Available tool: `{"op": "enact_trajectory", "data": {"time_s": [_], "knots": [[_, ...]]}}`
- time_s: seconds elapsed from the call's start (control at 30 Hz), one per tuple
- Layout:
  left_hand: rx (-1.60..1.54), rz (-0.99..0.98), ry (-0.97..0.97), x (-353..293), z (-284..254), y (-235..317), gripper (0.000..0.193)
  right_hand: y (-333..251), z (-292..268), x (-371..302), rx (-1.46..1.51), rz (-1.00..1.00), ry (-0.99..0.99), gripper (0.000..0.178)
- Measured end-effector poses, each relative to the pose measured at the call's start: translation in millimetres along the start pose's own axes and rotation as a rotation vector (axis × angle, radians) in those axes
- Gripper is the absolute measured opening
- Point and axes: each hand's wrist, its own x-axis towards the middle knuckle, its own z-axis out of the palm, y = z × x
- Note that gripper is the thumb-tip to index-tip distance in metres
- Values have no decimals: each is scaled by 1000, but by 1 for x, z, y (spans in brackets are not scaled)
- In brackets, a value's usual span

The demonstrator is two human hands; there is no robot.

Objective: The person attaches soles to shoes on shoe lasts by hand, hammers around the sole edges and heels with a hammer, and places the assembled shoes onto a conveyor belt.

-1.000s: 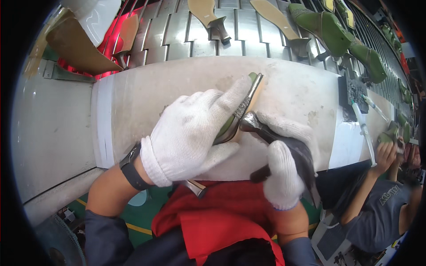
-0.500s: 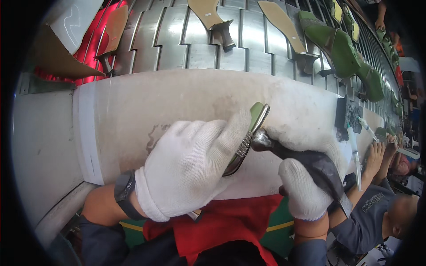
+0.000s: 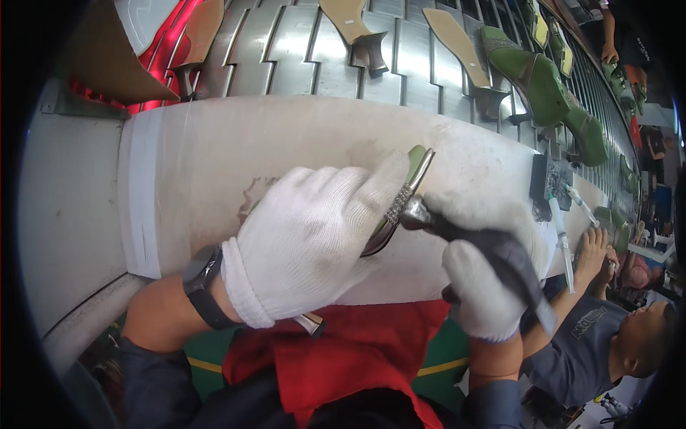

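Observation:
In white knit gloves, my left hand [image 3: 311,232] is closed around a high-heeled shoe [image 3: 397,207] with a sparkling rhinestone strap, a metallic edge and a green inside. Most of that shoe is hidden by my palm; its heel [image 3: 310,324] pokes out beneath my wrist. My right hand [image 3: 489,304] grips a hammer [image 3: 500,263] with a dark, broad body and a rounded metal head [image 3: 414,213]. This head lies right beside the strap; whether it touches the shoe I cannot tell. Both hands are above a pale, stained worktop [image 3: 214,171].
Beyond the worktop runs a metal slat conveyor [image 3: 286,50] bearing tan-soled heeled shoes [image 3: 457,46] and green shoes [image 3: 532,82]. To the right are a dark block [image 3: 549,179], syringes [image 3: 561,232] and a co-worker's hand [image 3: 592,250]. A brown board [image 3: 114,64] stands far left.
The whole view has shifted slightly. My left hand still grips the shoe and my right the hammer, its head staying close to the strap. More of the heel shows below my left wrist.

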Motion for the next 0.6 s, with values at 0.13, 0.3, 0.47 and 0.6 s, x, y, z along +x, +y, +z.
{"op": "enact_trajectory", "data": {"time_s": [0.13,0.3,0.47,0.6], "knots": [[21,13,30,-2,2,-2,97,-6,2,-10,-358,-111,-31,35],[-10,8,7,-5,0,-5,97,-4,12,-19,-436,-235,-62,37],[7,26,11,-10,0,-7,95,14,41,-38,-375,-389,81,31],[-7,67,29,-14,1,-11,95,19,76,-56,-539,-464,81,36]]}}
